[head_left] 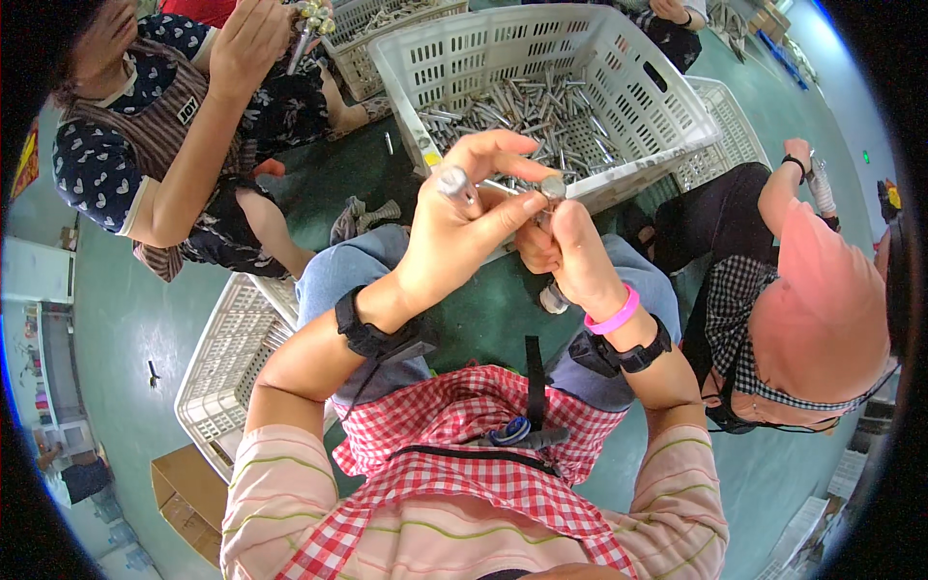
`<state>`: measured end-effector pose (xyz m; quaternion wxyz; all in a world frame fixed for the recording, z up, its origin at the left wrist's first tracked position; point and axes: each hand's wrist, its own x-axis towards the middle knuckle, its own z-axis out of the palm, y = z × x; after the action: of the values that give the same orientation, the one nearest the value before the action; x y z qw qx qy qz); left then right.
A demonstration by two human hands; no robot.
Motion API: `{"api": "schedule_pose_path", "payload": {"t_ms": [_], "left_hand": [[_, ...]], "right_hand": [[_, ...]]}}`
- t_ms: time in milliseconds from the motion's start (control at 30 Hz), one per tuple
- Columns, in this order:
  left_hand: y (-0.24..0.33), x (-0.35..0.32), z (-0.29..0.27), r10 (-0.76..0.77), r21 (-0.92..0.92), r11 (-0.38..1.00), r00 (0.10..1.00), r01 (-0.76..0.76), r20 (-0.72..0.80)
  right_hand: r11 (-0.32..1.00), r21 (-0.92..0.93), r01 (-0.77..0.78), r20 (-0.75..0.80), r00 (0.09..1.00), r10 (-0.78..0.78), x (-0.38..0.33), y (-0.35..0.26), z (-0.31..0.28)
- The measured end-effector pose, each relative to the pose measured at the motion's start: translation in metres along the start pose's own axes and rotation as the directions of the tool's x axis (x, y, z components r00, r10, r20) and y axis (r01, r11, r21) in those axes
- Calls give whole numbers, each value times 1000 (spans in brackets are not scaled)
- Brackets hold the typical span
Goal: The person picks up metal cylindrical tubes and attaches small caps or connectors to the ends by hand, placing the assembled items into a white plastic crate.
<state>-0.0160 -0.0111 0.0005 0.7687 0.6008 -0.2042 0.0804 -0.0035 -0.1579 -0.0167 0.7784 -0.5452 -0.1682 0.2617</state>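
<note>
My left hand (pixel 452 230) and my right hand (pixel 572 253) meet in front of my lap, near the edge of a white crate. Between their fingertips is a small silvery metal piece with a round flat end (pixel 553 187). My left thumb and index finger pinch it from the left. A second silvery metal cylinder (pixel 454 182) sticks up between the left hand's curled fingers. My right hand is closed around the lower part of the round-ended piece, its fingers partly hiding it. Loose silvery metal tubes (pixel 541 114) lie heaped in the white crate (pixel 633 116).
A co-worker (pixel 159 145) sits at the left, hands raised with a cluster of metal parts (pixel 314 17). Another person (pixel 812 300) sits close at the right. White baskets (pixel 208 372) and a cardboard box (pixel 188 498) stand on the green floor at the left.
</note>
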Motion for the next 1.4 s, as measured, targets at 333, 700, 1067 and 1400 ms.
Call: {"api": "schedule_pose_path", "payload": {"t_ms": [333,700,1067,1400], "left_hand": [[4,-8,2,47,205,977,997,-58,56],[-5,-12,6,188,304,935,982,-182,9],[5,-2,4,384,636,686,918,-354,97],[3,16,-23,341,841,316,880,-439,331]], "right_hand": [[877,-420,232,-65,956,-284,-2,-2,-4],[657,-658,367,-62,844,-533,2,-3,-9],[926,-305,225,-148,949,-279,8,-13,-18],[992,123,-15,35,999,11,7,-19,-29]]}}
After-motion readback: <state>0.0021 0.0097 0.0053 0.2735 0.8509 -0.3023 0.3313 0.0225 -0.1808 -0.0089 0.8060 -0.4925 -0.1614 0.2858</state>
